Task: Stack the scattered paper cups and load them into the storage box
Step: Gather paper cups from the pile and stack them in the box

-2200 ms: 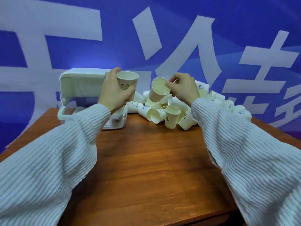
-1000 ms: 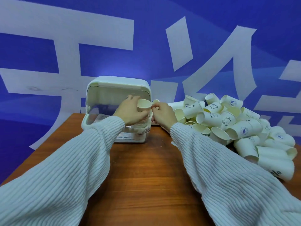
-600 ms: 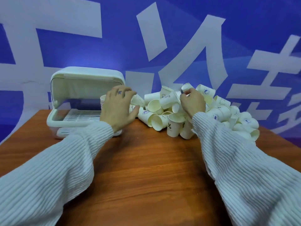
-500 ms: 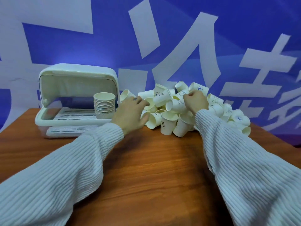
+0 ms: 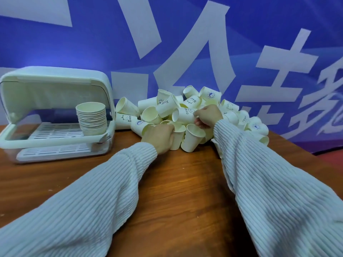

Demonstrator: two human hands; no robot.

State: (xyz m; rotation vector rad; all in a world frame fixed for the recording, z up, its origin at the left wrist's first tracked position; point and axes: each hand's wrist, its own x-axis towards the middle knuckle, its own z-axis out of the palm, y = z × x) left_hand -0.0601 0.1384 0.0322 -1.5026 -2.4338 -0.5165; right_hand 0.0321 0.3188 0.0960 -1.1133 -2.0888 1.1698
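A heap of scattered cream paper cups [image 5: 193, 115] lies at the back middle of the wooden table [image 5: 176, 182]. My left hand [image 5: 159, 137] reaches into the heap's front, its fingers curled round an upright cup [image 5: 177, 138]. My right hand [image 5: 207, 115] pinches the base of a cup printed HELLO [image 5: 184, 115] that lies on its side. The white storage box [image 5: 55, 141] stands at the left with its lid swung up. A tall stack of nested cups [image 5: 91, 118] stands inside it at the right end.
A blue banner with large white characters [image 5: 194, 52] hangs right behind the table. The box's slotted white tray [image 5: 55, 129] shows left of the stack. The heap spreads toward the table's right edge [image 5: 300, 151].
My left hand let go of the stack, which now stands in the box, and moved right into the heap onto an upright cup. My right hand returned to the heap and took a cup.
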